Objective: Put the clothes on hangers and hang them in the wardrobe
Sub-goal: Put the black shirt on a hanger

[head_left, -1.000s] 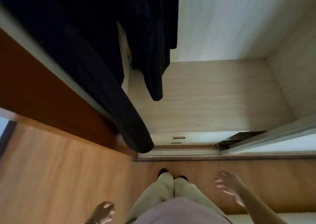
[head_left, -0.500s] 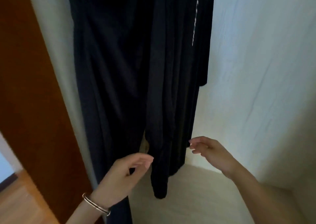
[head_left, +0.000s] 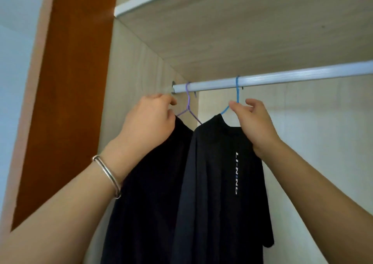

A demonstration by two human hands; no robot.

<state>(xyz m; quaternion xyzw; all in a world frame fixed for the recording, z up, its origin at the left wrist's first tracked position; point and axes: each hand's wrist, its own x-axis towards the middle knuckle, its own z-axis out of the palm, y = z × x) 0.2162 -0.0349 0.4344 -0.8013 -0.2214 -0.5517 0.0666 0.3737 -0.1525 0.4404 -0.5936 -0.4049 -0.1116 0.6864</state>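
Right grip: our right hand (head_left: pixel 252 122) nips the blue hanger (head_left: pixel 237 91) at the foot of its neck, with thumb and fingers drawn close around the wire.
Left grip: our left hand (head_left: pixel 149 120) curls over the shoulder of the dark garment (head_left: pixel 153 183) on the purple hanger (head_left: pixel 188 100). We cannot tell whether the wire itself is inside that hold.
Clothes: both hooks sit over the rail (head_left: pixel 292 78) inside the wardrobe (head_left: pixel 137 72). The lettered T-shirt (head_left: pixel 222 173) hangs from the blue hanger and touches the dark garment beside it.
Risk, hook: if we lift or twist while sliding the blue hanger, we judge its thin hook could ride off the rail and drop the T-shirt.
Risk, shoulder: a tug by our left hand on cloth alone could pull the dark garment off the hanger arm.
Risk, crowding: the purple hook sits hard by the rail's end bracket, so pushing further left may jam it or tilt the hanger.
Risk, tangle: the hanger arms lie close, so moving one could snag the other.
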